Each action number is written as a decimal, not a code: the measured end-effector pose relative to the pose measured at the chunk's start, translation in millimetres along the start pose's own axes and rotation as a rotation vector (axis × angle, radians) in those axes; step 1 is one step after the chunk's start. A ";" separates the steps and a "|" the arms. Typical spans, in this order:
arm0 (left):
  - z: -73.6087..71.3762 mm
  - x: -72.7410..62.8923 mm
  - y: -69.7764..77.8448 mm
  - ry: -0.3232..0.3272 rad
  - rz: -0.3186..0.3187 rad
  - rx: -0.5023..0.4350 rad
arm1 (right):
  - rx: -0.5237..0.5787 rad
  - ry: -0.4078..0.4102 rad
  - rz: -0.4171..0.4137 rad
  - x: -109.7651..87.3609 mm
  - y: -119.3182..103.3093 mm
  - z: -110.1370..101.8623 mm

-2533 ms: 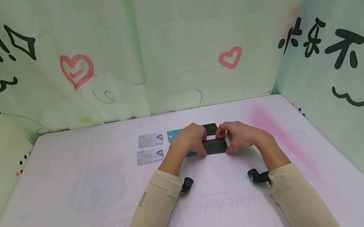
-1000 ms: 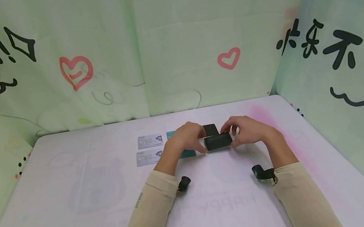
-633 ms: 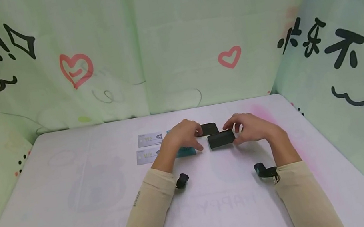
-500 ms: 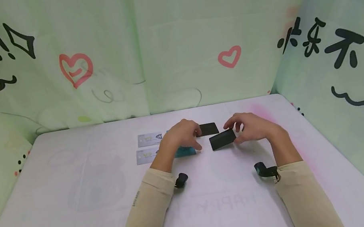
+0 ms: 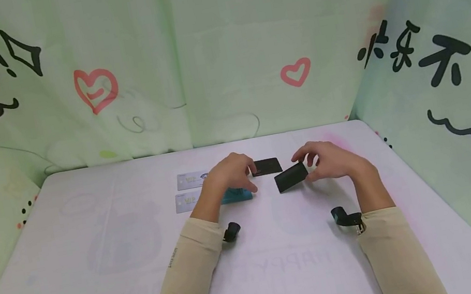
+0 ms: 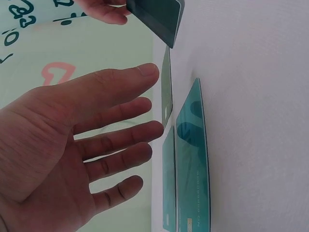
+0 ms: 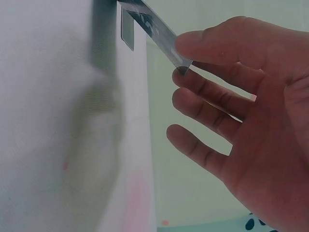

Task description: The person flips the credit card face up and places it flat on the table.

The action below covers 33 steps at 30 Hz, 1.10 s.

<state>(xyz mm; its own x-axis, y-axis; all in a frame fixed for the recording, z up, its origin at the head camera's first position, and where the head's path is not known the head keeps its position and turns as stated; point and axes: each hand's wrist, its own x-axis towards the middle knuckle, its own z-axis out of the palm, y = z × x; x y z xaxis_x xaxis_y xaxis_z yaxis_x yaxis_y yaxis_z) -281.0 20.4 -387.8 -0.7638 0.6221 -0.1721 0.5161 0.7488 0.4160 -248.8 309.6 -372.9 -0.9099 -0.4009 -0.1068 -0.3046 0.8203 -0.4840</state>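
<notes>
My right hand (image 5: 331, 159) pinches a black card (image 5: 291, 177) by its right end, between thumb and fingers. The card is tilted, off the table; its shiny side faces the camera in the right wrist view, where the held card (image 7: 161, 41) slants up from the fingertips. My left hand (image 5: 229, 173) hovers with spread, relaxed fingers and holds nothing. Below it lies a teal card (image 5: 237, 195), partly covered in the head view; the left wrist view shows this teal card (image 6: 190, 159) and a second teal card (image 6: 168, 193) behind it. Another black card (image 5: 268, 166) lies flat in the back row.
Two silver VIP cards, one behind (image 5: 191, 180) and one in front (image 5: 186, 202), lie left of the teal ones. The white tabletop (image 5: 97, 276) meets a green printed curtain (image 5: 221, 65) at its far edge. Each wrist carries a small black camera (image 5: 344, 217).
The front black card has left its place on the table, shifting right and tilting in my right hand. My left hand has let go of it and drawn back to the left.
</notes>
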 end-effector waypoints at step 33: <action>-1.3 -2.4 -2.7 0.007 -0.015 -0.018 | 0.004 0.093 -0.093 -6.3 -11.5 -10.8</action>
<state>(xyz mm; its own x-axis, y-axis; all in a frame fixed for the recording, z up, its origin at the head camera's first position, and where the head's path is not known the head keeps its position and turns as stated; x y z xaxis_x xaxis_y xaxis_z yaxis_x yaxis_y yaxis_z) -281.2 16.6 -387.4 -0.7742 0.6093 -0.1717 0.4979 0.7536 0.4291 -242.6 307.0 -357.3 -0.9001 -0.4352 0.0193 -0.3875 0.7796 -0.4920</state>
